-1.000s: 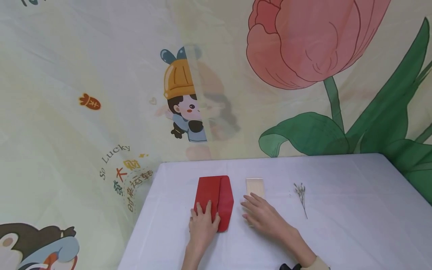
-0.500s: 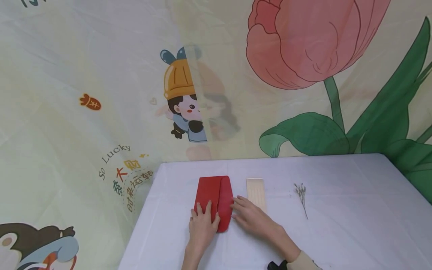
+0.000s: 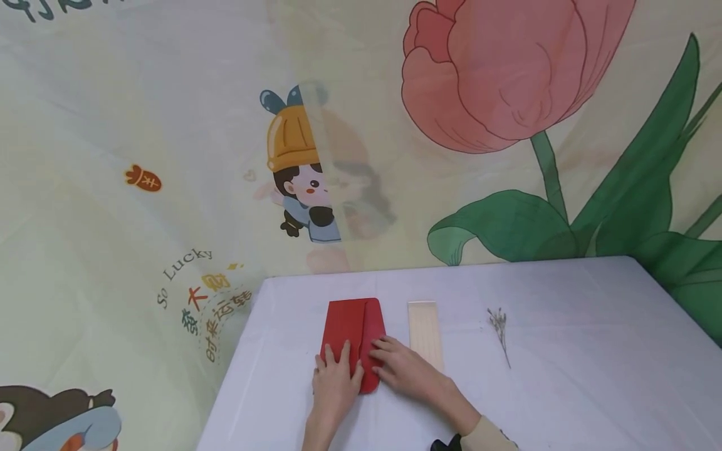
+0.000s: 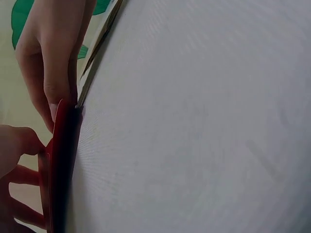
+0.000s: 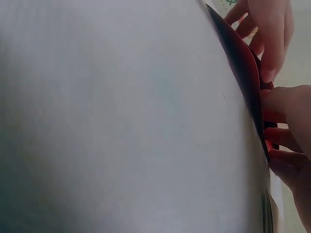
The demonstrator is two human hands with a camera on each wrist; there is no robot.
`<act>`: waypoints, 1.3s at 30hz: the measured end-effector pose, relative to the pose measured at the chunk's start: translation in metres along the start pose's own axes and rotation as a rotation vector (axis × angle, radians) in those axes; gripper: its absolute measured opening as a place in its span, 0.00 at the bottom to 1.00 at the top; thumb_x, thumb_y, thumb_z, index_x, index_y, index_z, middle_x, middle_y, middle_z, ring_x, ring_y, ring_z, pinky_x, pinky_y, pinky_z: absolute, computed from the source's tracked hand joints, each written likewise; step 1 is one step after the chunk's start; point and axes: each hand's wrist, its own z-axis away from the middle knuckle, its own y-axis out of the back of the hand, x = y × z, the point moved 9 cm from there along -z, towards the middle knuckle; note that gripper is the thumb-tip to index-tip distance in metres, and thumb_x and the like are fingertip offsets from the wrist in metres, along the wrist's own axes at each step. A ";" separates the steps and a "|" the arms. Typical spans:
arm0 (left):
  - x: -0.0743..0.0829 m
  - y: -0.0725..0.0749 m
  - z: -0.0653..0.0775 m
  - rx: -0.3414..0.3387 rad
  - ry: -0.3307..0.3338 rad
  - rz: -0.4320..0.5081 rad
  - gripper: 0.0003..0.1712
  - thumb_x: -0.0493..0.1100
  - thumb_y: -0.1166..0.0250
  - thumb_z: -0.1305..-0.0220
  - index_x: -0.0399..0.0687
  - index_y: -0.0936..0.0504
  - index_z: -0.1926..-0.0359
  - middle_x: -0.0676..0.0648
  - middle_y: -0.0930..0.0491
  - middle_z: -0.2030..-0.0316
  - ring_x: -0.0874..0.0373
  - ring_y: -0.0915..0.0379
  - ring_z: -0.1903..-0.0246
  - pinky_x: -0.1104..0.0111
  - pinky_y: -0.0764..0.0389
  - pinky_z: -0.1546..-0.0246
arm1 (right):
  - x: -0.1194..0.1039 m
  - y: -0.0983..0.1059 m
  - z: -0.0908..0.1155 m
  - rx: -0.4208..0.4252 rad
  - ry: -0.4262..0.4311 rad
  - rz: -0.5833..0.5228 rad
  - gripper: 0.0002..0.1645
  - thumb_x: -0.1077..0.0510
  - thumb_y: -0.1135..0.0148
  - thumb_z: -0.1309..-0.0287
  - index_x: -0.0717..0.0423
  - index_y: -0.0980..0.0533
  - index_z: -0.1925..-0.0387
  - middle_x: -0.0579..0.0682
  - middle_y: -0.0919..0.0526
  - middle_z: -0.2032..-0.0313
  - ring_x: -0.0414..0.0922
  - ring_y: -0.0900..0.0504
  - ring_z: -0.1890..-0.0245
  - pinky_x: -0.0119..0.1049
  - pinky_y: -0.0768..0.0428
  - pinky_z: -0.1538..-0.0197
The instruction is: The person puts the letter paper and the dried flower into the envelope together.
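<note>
A red envelope [image 3: 345, 322] lies on the white-covered table with its flap [image 3: 372, 326] spread out to the right. My left hand [image 3: 334, 379] rests on the envelope's body, fingers spread and fairly straight. My right hand [image 3: 407, 369] reaches in from the right, its fingertips on the flap near its outer edge. Both hands also show in the left wrist view, where the envelope [image 4: 63, 155] is seen nearly edge-on. In the right wrist view, the flap [image 5: 245, 68] stands slightly raised off the table beside my right fingers [image 5: 286, 104].
A pale wooden-looking strip [image 3: 424, 326] lies right of the envelope, partly behind the right hand. Farther right is a small dried flower sprig [image 3: 499, 329]. A printed cloth backdrop [image 3: 479, 188] hangs behind the table [image 3: 581, 313].
My right hand has moved left from beside the pale strip onto the envelope's flap, uncovering more of the strip. My left hand stays on the envelope. The head view has shifted slightly.
</note>
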 end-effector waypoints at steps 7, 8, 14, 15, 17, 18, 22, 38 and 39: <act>-0.001 0.002 0.001 -0.009 -0.002 0.029 0.35 0.52 0.30 0.36 0.42 0.25 0.32 0.24 0.31 0.34 0.18 0.35 0.36 0.34 0.23 0.44 | -0.004 -0.002 -0.002 -0.007 0.029 0.055 0.20 0.56 0.32 0.33 0.56 0.18 0.42 0.57 0.19 0.36 0.57 0.24 0.32 0.48 0.20 0.36; -0.001 0.002 0.001 -0.014 0.000 0.032 0.35 0.51 0.30 0.36 0.42 0.25 0.32 0.24 0.31 0.34 0.18 0.35 0.36 0.34 0.23 0.44 | -0.004 -0.003 -0.003 -0.009 0.031 0.063 0.20 0.56 0.32 0.33 0.56 0.17 0.42 0.57 0.19 0.37 0.57 0.24 0.32 0.48 0.21 0.35; -0.001 0.001 0.000 -0.056 -0.010 0.043 0.37 0.51 0.29 0.36 0.50 0.29 0.28 0.24 0.32 0.33 0.17 0.36 0.36 0.33 0.23 0.44 | -0.005 -0.004 -0.004 -0.020 0.026 0.069 0.19 0.55 0.31 0.34 0.55 0.16 0.43 0.57 0.19 0.37 0.56 0.23 0.32 0.46 0.19 0.37; -0.002 0.000 -0.001 -0.064 -0.017 0.044 0.38 0.51 0.29 0.36 0.53 0.29 0.27 0.24 0.33 0.33 0.17 0.37 0.36 0.33 0.23 0.44 | -0.005 -0.003 -0.005 -0.024 0.021 0.064 0.20 0.55 0.30 0.35 0.54 0.16 0.43 0.56 0.19 0.37 0.56 0.23 0.32 0.45 0.19 0.38; -0.001 0.000 -0.001 -0.076 -0.036 0.046 0.37 0.51 0.29 0.35 0.59 0.30 0.27 0.24 0.33 0.33 0.15 0.37 0.37 0.33 0.23 0.45 | -0.005 -0.003 -0.005 -0.027 0.022 0.059 0.20 0.55 0.30 0.35 0.54 0.16 0.43 0.56 0.18 0.37 0.55 0.23 0.33 0.44 0.18 0.39; 0.000 0.000 -0.002 -0.079 -0.047 0.046 0.36 0.51 0.29 0.35 0.61 0.29 0.27 0.24 0.33 0.33 0.15 0.37 0.37 0.33 0.23 0.45 | -0.006 -0.002 -0.005 -0.029 0.023 0.056 0.20 0.55 0.30 0.35 0.54 0.16 0.43 0.56 0.18 0.38 0.55 0.23 0.33 0.43 0.18 0.39; 0.001 0.000 -0.002 -0.093 -0.075 0.042 0.28 0.51 0.31 0.32 0.62 0.24 0.32 0.23 0.32 0.34 0.13 0.36 0.39 0.33 0.22 0.46 | -0.007 -0.001 -0.005 -0.022 0.038 0.050 0.19 0.57 0.29 0.36 0.55 0.16 0.45 0.56 0.18 0.39 0.55 0.23 0.34 0.43 0.17 0.39; 0.001 0.010 -0.003 -0.260 -0.192 0.150 0.39 0.61 0.21 0.48 0.55 0.22 0.38 0.19 0.36 0.33 0.12 0.34 0.43 0.37 0.16 0.57 | -0.008 -0.001 -0.005 -0.037 0.016 0.043 0.18 0.56 0.30 0.35 0.54 0.15 0.45 0.56 0.18 0.38 0.54 0.23 0.33 0.42 0.18 0.39; 0.001 0.010 -0.003 -0.280 -0.193 0.163 0.41 0.60 0.19 0.51 0.55 0.22 0.38 0.19 0.37 0.33 0.13 0.35 0.42 0.37 0.16 0.57 | -0.007 -0.002 -0.005 -0.040 0.013 0.042 0.18 0.55 0.30 0.35 0.54 0.15 0.45 0.56 0.18 0.38 0.54 0.23 0.33 0.42 0.18 0.39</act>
